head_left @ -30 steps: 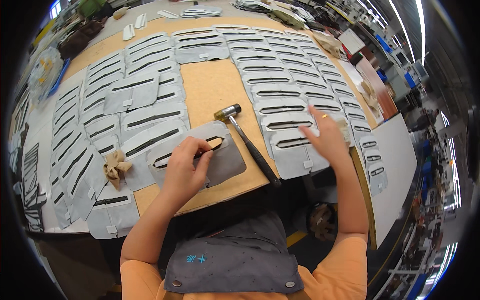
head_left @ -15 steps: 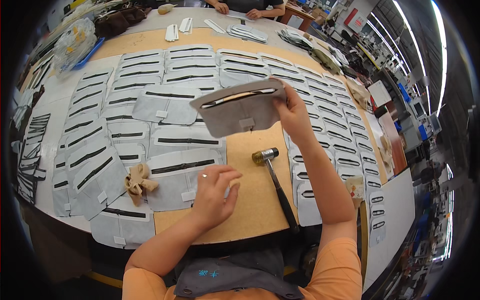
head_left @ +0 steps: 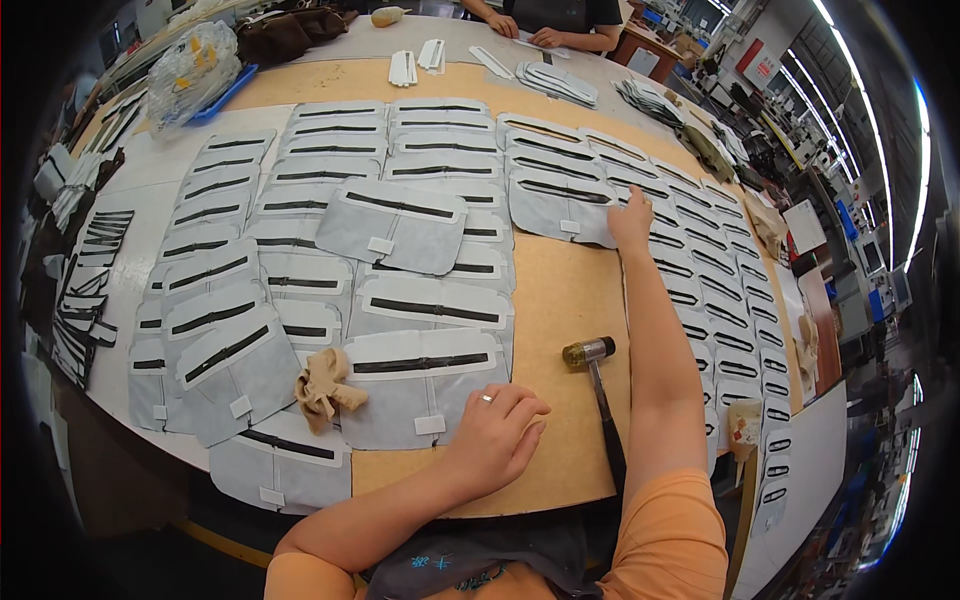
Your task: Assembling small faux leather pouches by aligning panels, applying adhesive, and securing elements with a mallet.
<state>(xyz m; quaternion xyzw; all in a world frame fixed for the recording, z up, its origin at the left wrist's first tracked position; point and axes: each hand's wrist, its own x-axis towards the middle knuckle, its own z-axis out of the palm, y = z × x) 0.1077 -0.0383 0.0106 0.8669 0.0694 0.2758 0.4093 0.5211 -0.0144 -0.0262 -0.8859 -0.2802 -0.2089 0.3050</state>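
Observation:
My right hand (head_left: pixel 631 218) reaches far forward and has its closed fingers at the right edge of a grey panel (head_left: pixel 562 208), which has a long black-edged slot and a small white tag. This panel lies at the near end of a row of similar ones. My left hand (head_left: pixel 497 438) rests curled near the table's front edge, beside another grey panel (head_left: pixel 420 385) with a black strip; what its fingers hold, if anything, is hidden. Between my arms lies a mallet (head_left: pixel 607 420) with a yellow and black head and a dark handle.
Rows of grey panels (head_left: pixel 335 128) spread over the table on both sides. A knotted beige cloth (head_left: pixel 325 390) sits at the left. Farther off are a clear plastic bag (head_left: pixel 190 75), a blue tray (head_left: pixel 222 95), a stack of grey pieces (head_left: pixel 556 84) and another person's hands (head_left: pixel 546 38).
My right hand has lowered the grey panel from the air onto the row, laying it flat. My left hand stays curled near the front edge. The whole view has shifted slightly.

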